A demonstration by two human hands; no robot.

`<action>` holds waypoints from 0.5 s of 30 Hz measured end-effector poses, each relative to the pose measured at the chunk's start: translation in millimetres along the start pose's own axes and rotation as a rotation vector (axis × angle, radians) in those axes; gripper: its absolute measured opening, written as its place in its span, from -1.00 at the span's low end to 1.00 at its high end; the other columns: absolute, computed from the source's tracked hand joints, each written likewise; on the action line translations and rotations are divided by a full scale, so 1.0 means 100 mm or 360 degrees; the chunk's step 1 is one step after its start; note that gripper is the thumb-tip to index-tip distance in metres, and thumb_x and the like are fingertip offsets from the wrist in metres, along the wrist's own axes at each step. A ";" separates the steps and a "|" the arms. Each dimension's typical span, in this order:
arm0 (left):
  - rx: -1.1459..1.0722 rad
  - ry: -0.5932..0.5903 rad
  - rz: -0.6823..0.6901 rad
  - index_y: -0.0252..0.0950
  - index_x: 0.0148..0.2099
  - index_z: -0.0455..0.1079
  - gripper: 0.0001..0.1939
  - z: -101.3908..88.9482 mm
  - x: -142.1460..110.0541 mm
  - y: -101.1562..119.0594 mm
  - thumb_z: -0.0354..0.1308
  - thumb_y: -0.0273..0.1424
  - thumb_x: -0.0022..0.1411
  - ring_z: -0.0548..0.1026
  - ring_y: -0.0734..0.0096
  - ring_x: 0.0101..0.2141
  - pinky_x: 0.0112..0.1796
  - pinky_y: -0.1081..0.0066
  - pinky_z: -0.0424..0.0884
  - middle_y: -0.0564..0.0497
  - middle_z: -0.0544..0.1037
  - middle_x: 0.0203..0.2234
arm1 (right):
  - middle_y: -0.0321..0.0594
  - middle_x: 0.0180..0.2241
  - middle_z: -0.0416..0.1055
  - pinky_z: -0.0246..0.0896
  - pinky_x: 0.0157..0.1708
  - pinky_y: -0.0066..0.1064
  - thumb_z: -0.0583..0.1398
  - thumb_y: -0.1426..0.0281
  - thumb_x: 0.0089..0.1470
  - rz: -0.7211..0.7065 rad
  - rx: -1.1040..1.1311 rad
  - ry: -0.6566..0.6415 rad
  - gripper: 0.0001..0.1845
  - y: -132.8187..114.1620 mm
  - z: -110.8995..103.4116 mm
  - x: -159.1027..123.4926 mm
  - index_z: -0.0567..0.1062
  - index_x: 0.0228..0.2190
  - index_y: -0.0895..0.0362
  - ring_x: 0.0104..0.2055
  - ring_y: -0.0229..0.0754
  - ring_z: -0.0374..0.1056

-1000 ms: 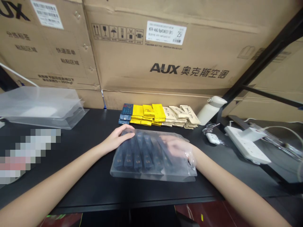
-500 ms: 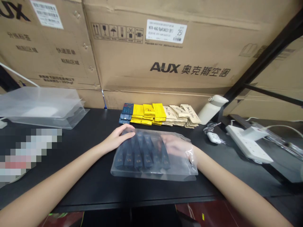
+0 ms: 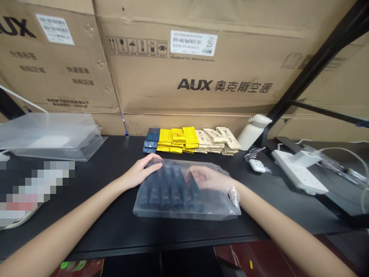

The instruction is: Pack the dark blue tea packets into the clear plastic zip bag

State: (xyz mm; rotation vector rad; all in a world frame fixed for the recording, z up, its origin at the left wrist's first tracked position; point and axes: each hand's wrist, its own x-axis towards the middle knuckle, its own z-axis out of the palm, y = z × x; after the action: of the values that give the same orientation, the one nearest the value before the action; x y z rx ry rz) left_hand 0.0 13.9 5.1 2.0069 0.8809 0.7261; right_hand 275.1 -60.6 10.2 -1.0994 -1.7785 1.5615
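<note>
A frosted clear plastic bag lies flat on the black table, its opening to the right. Inside, several dark blue sachets are fanned in an overlapping row. My left hand grips the bag's upper left corner, thumb on top. Through the opening, my right hand reaches into the bag and shows hazily through the plastic. Its fingers are loosely extended beside the rightmost sachet, and that sachet partly covers the fingertips.
Behind the bag stand rows of blue packets, yellow packets and cream packets. To their right are a white bottle, an earbud case and a power strip. More plastic bags lie left. Cardboard boxes form the back.
My right hand has moved slightly back from the rightmost sachet, whose lower end now sits closer to the row. My left hand keeps its place on the bag. The view has shifted slightly.
</note>
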 end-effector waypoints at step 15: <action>0.0028 -0.0009 -0.0010 -0.21 -0.05 0.37 -0.62 0.00 0.00 -0.03 0.04 -0.06 0.27 0.43 0.10 0.00 0.04 0.19 0.30 -0.01 0.54 -0.10 | -0.20 -0.10 0.42 0.40 -0.21 -0.38 0.31 0.53 -0.10 0.0004 0.0130 0.0022 -0.62 0.03 0.01 0.00 0.42 -0.19 0.13 -0.20 -0.20 0.45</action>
State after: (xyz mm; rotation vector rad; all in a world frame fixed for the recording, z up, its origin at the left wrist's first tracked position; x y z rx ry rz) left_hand -0.5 15.2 2.2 2.0199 0.8927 0.7110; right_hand 275.0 -61.6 6.9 -1.0719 -1.6897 1.6094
